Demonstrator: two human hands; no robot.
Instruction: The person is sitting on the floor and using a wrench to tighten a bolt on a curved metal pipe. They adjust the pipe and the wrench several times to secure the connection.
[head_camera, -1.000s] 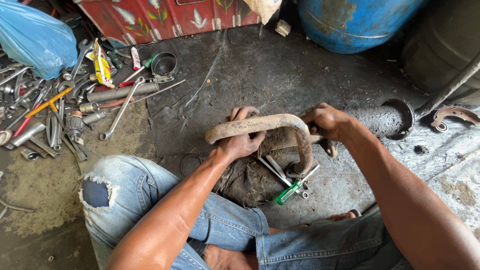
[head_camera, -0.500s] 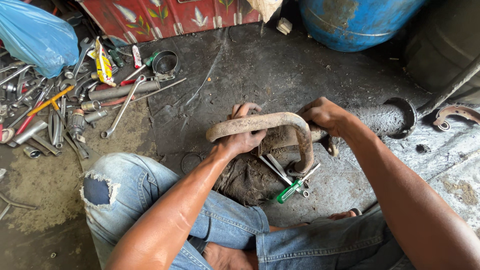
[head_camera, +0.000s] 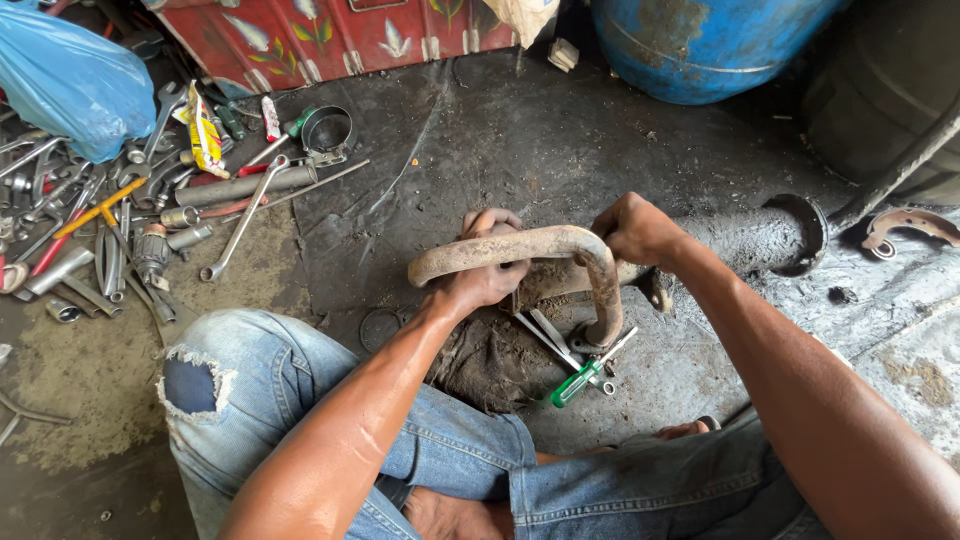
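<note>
At the floor's (head_camera: 520, 140) left edge, tools (head_camera: 120, 230) are piled. The left hand (head_camera: 485, 270) is clamped around a rusty bent pipe (head_camera: 540, 245), whose long run lies left-to-right before bending downward. Its lower end is partly hidden behind a screwdriver (head_camera: 578, 378). The right hand (head_camera: 635, 228) is closed on the bend, fingertips hidden.

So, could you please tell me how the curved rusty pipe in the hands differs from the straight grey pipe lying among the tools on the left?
The curved rusty pipe is bent into a hook and brown with rust; the straight grey pipe is plain grey. The curved rusty pipe is held off the floor by the left hand and right hand; the straight grey pipe lies untouched on the floor among spanners. The curved one looks thicker. Both are metal tubes.
</note>
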